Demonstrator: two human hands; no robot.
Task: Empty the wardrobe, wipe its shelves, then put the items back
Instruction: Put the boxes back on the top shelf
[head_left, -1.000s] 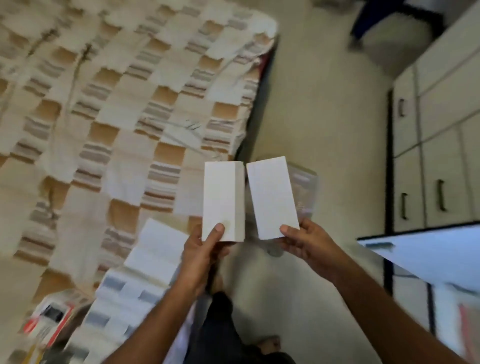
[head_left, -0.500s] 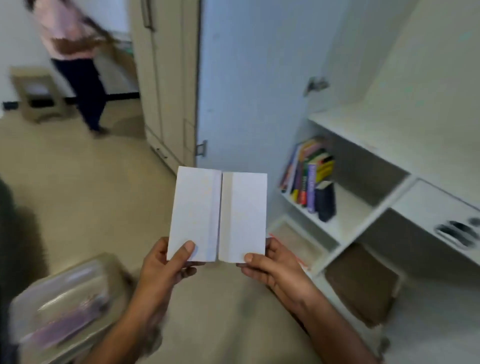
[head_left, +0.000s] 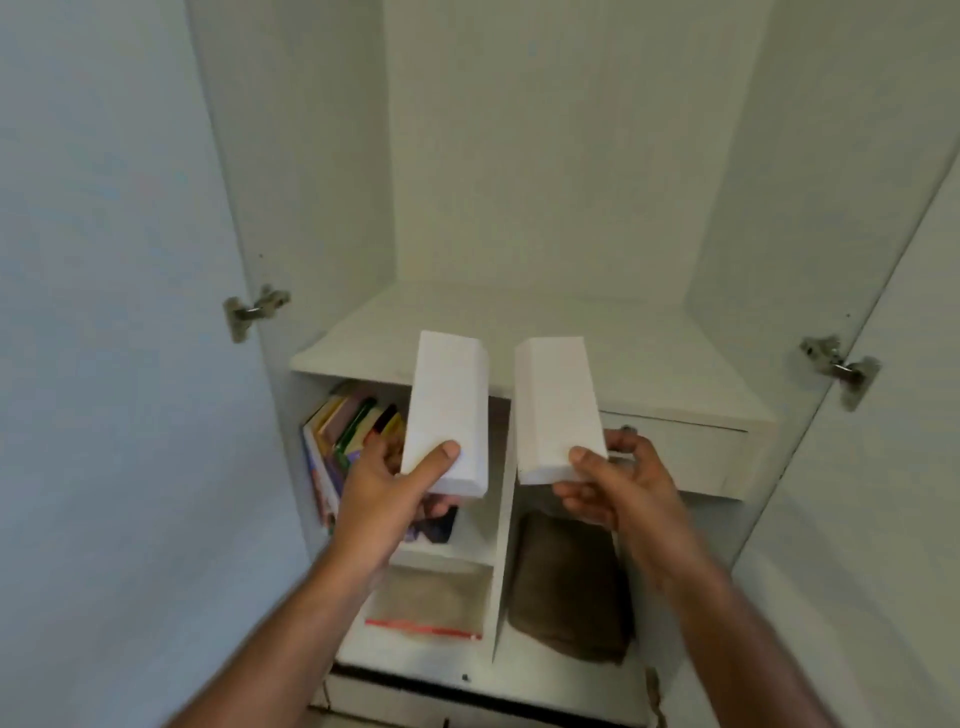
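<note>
I face the open white wardrobe, whose wide upper shelf (head_left: 649, 353) is bare. My left hand (head_left: 387, 488) grips the near end of a plain white box (head_left: 447, 410), thumb on top. My right hand (head_left: 618, 483) holds a second white box (head_left: 558, 405) the same way. Both boxes are tilted, far ends reaching over the shelf's front edge, a small gap between them. Below the shelf on the left, upright colourful books (head_left: 348, 421) stand in a compartment, partly hidden by my left hand.
A closed drawer (head_left: 685, 452) sits under the shelf on the right. Lower down lie a folded brown cloth (head_left: 566, 587) and a flat beige packet with a red edge (head_left: 431, 603). Both doors (head_left: 104, 312) stand open on either side, hinges (head_left: 249, 312) showing.
I have turned from the bed and floor to face the wardrobe interior. The two boxes, held side by side before, have risen to the upper shelf's front edge and moved slightly apart.
</note>
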